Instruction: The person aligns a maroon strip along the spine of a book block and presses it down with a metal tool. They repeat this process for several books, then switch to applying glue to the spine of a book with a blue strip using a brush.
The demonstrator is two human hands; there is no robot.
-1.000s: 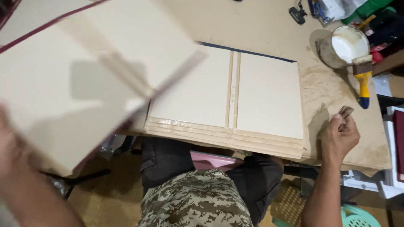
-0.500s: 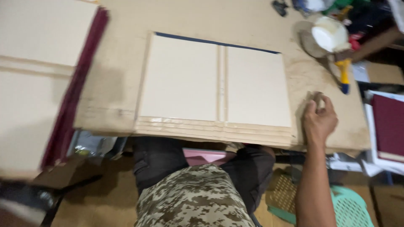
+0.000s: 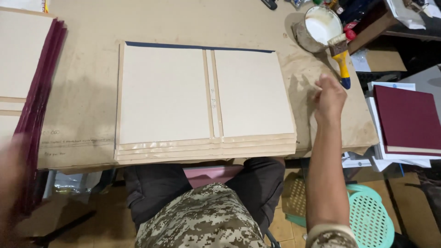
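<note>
A stack of beige book-cover boards (image 3: pixel 165 96), each with a narrow spine strip down the middle, lies on brown paper in front of me. My right hand (image 3: pixel 328 98) hovers over the paper to the right of the stack, fingers loose and holding nothing, just below a brush with a yellow handle (image 3: pixel 342 62). The brush rests across a pot of white glue (image 3: pixel 319 25). My left hand (image 3: pixel 14 183) is a blur at the lower left, beside a pile of covers with maroon edges (image 3: pixel 39 92); whether it holds anything is not clear.
A maroon book (image 3: pixel 406 119) lies on white sheets at the right, off the table's edge. A green plastic basket (image 3: pixel 372 216) stands on the floor by my right leg. Brown paper (image 3: pixel 82 119) covers the table. Clutter fills the far right corner.
The cover my left hand held up has come down onto the maroon-edged pile at the left. My right hand has opened and moved up from the table's edge towards the brush.
</note>
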